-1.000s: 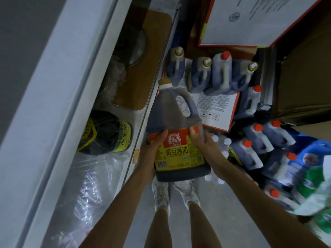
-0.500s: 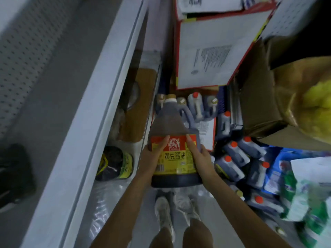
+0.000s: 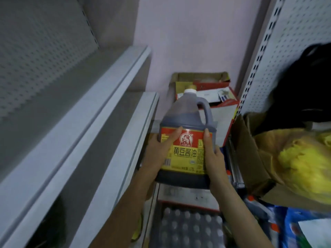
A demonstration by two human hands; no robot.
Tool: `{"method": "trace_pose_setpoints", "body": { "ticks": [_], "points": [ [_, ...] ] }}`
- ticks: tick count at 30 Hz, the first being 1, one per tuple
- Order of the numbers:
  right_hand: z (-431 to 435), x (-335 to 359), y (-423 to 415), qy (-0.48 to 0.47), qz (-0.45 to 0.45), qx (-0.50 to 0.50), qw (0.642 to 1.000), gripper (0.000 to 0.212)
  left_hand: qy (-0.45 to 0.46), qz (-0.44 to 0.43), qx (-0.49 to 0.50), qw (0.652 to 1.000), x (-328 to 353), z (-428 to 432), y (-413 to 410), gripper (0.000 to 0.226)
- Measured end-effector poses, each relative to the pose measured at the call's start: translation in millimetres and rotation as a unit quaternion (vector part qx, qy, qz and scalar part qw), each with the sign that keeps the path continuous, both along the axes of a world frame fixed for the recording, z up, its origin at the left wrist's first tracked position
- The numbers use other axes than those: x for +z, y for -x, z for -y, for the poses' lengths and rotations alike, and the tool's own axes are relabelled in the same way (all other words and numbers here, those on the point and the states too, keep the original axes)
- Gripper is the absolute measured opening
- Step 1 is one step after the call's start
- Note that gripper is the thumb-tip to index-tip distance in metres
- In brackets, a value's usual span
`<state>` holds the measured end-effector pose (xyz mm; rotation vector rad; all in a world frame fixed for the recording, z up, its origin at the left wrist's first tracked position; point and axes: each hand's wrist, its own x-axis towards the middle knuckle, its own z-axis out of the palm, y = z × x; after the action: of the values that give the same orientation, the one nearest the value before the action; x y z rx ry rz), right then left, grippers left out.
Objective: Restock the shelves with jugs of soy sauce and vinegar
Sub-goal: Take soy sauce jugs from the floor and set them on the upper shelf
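Note:
A large dark soy sauce jug (image 3: pixel 188 122) with a white cap, a moulded handle and a red and yellow label is held upright in mid-air in front of me. My left hand (image 3: pixel 159 154) grips its left side, thumb across the label. My right hand (image 3: pixel 213 156) grips its right side, thumb up along the label edge. The jug hangs just right of the grey metal shelves (image 3: pixel 100 111) on my left, level with the front lip of the lower one.
A pegboard shelf upright (image 3: pixel 279 56) stands at the right. Open cardboard boxes (image 3: pixel 202 86) are stacked against the pink wall behind the jug. A carton holding a yellow bag (image 3: pixel 304 163) sits at right. A tray of bottle caps (image 3: pixel 189 226) lies below.
My view has swung up from the floor and its jugs to the shelves and back wall. Both hands have lifted the jug higher, keeping the same hold.

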<state>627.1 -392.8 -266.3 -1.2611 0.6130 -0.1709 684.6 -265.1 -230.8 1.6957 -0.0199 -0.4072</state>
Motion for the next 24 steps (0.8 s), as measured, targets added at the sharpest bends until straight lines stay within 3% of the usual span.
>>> {"method": "trace_pose_setpoints", "body": {
  "ticks": [2,6,10,13,17,20,24],
  "points": [
    [1.3,33.9,-3.9,-0.004,0.036,-0.001,0.999,0.073,0.007,0.026,0.007,1.0,30.8,0.7,-2.2,0.049],
    [0.1,101.6,-10.5,0.038,0.112,0.014,0.993,0.078,0.017,0.091,0.031,0.995,95.5,-2.4,-2.8,0.071],
    [-7.2,160.7,-17.0,0.055,0.188,0.033,0.98,0.082,0.039,0.157,0.062,0.985,159.3,-11.9,1.5,0.053],
    [-15.5,198.6,-16.4,0.059,0.248,0.038,0.966,0.074,0.032,0.214,0.082,0.973,200.1,-21.5,10.4,0.074],
    [-33.9,242.7,-13.0,0.051,0.305,0.06,0.949,0.077,0.045,0.272,0.097,0.956,246.5,-41.9,26.4,0.075],
    [-52.1,273.6,-13.2,0.045,0.342,0.074,0.936,0.074,0.033,0.314,0.114,0.942,282.8,-59.2,39.6,0.07],
    [-85.0,306.2,-16.8,0.018,0.38,0.093,0.92,0.086,-0.016,0.367,0.158,0.917,325.9,-86.2,59.6,0.074]
  ]
}}
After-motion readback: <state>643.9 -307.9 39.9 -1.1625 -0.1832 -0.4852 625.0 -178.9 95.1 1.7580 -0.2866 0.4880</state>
